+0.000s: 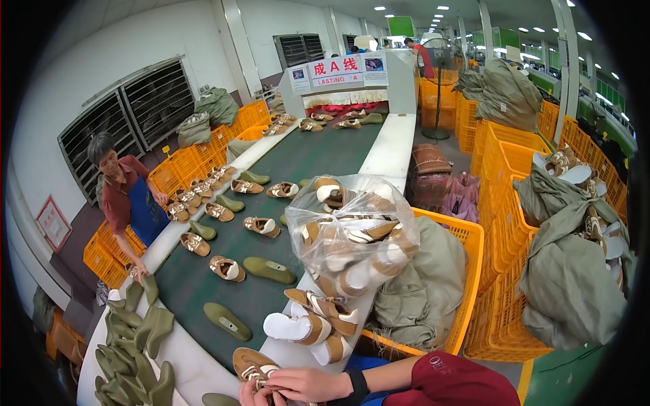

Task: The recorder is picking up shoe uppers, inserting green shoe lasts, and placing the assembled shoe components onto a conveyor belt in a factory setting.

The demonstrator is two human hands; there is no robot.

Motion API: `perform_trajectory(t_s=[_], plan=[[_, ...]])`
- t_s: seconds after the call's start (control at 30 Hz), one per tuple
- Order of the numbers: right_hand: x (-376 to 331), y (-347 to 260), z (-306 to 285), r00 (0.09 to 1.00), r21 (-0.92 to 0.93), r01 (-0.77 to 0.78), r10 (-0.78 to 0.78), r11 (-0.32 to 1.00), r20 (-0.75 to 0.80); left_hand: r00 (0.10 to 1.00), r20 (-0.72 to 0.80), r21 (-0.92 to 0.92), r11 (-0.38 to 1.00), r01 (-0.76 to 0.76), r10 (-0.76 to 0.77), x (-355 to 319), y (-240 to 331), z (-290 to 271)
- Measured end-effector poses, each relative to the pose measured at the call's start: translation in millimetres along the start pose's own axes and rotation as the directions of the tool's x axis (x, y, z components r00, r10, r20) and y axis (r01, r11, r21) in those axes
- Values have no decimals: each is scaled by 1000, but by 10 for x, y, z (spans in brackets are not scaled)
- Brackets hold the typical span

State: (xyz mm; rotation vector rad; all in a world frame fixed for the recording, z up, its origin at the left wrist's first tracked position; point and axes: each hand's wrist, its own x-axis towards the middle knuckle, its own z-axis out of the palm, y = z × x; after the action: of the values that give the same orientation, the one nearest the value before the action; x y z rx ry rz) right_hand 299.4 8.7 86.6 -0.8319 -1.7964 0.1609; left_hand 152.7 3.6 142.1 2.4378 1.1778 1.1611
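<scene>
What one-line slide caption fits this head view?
Both hands grip a tan shoe beside the green conveyor belt lined with shoes.

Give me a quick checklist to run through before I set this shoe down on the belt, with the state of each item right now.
1. Both hands on the shoe upper: ok; right hand and left hand are working at its laces.
2. Laces finished: cannot tell; the fingers cover them.
3. Free spot on the green conveyor belt nearby: ok; bare belt lies just ahead of the shoe.
4. Green shoe last within reach: ok; one lies on the belt close by.
5. Clear bag of shoes steady: cannot tell; it rests at the belt's edge against the orange crate.
</scene>
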Motion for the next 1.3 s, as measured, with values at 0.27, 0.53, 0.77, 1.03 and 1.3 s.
perform_trajectory(t_s=[0.27, 0.53, 0.77, 1.03, 1.3], plan=[[34, -89, -132, 989, 176, -147, 145, 973, 19, 999, 7, -60, 997, -44, 45, -92, -27, 22], [-21, -64, -80, 896, 497, -413, 438, 763, 72, 1000, 6, -302, 953, 8, -7, -321, -45, -7], [46, -26, -102, 976, 381, -190, 217, 905, -28, 1000, 7, -72, 997, -2, 2, -233, -68, 58], [-15, -52, 14, 983, 219, -179, 183, 959, 5, 999, 13, 313, 949, -40, 38, -264, -239, 189], [-53, -73, 26, 974, 185, -222, 209, 957, 87, 994, -92, 123, 990, 70, -59, -270, -228, -6]])
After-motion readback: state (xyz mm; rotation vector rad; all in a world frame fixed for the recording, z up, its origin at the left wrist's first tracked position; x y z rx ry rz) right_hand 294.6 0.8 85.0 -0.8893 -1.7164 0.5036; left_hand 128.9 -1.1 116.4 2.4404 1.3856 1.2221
